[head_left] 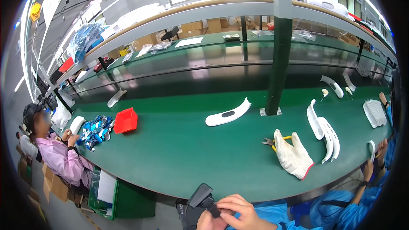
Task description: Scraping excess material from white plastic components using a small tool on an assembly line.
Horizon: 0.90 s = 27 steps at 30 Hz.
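At the bottom edge, below the green workbench (191,153), both my hands meet on a small black device (200,198) with a dark strap. My right hand (240,213) pinches the strap beside the device with thumb and fingers. My left hand (206,221) sits under it, mostly cut off by the frame edge, fingers curled on the same strap. A white work glove (294,155) lies on the bench ahead of me to the right, over yellow-handled pliers (269,142).
Curved white plastic parts lie on the bench: one in the middle (228,114), a pair to the right (326,134). A red bin (126,120) and blue-packaged pieces (96,130) sit at left by a person in pink (59,155). A person in blue (362,196) works at right. A green post (277,64) rises mid-bench.
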Available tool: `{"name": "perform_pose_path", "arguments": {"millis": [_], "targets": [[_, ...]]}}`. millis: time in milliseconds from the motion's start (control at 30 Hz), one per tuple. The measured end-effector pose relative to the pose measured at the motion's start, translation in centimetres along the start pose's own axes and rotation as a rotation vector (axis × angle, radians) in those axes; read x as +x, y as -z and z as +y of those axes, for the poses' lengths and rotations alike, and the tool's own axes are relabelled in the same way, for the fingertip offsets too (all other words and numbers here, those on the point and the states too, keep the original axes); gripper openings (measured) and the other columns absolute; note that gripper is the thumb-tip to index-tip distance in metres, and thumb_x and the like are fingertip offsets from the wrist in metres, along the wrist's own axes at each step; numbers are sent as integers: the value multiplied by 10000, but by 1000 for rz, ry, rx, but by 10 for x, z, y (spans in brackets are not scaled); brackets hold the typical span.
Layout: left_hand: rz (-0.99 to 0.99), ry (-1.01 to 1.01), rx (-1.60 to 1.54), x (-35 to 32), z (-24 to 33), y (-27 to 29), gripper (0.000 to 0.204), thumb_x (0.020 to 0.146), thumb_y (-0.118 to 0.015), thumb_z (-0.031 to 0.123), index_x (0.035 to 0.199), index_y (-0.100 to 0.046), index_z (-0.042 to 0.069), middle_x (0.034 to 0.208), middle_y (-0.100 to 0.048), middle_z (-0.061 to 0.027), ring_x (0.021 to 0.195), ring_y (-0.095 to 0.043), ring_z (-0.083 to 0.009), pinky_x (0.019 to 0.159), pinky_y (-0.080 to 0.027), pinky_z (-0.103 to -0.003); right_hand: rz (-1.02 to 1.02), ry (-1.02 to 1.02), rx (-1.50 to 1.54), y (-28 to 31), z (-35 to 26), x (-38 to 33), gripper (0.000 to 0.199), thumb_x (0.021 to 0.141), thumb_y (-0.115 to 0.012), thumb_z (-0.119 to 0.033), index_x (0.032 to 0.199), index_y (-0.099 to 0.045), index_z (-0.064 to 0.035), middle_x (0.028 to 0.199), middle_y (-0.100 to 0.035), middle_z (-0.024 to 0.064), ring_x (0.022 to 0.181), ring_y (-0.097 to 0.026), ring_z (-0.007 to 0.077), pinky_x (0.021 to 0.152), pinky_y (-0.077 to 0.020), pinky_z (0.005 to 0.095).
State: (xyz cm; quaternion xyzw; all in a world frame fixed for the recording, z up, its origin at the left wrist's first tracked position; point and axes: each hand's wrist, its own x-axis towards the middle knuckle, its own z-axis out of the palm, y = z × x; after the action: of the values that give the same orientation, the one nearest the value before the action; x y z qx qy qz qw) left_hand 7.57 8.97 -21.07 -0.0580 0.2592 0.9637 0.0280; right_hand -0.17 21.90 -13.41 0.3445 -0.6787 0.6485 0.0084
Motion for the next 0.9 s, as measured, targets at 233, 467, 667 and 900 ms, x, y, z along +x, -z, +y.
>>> {"name": "perform_pose_path", "arguments": {"millis": [233, 467, 667, 900], "targets": [[299, -289, 852, 9, 52, -49, 210, 979, -453, 52, 1124, -588, -17, 984, -630, -49, 908, -587, -139, 811, -480, -271, -90, -61, 108, 14, 2, 9, 328, 824, -699, -145, 1082, -597, 30, 1060, -587, 199, 902, -599, 339, 810, -485, 387], [-61, -475, 1420, 20, 95, -84, 112, 876, -529, -19, 959, -604, -29, 871, -626, -123, 792, -609, -176, 706, -493, -306, -86, -361, 442, 57, 18, 6, 414, 880, -630, 22, 1288, -560, 6, 1237, -618, 163, 1145, -613, 243, 983, -495, 352], [-3, -347, 1417, 20, 92, -95, 101, 867, -570, -11, 960, -608, -22, 797, -617, -88, 741, -609, -155, 671, -486, -287, -241, -63, -141, 20, 6, 22, 430, 765, -818, -131, 1114, -604, 0, 1066, -644, 121, 984, -631, 259, 829, -516, 354], [-27, -233, 1339, 21, 99, -89, 186, 816, -642, -51, 996, -610, -18, 891, -635, -76, 853, -624, -142, 761, -509, -270, -259, -83, 20, 27, 1, 16, 372, 759, -840, -181, 996, -617, -1, 953, -638, 102, 869, -620, 235, 744, -502, 330]]}}
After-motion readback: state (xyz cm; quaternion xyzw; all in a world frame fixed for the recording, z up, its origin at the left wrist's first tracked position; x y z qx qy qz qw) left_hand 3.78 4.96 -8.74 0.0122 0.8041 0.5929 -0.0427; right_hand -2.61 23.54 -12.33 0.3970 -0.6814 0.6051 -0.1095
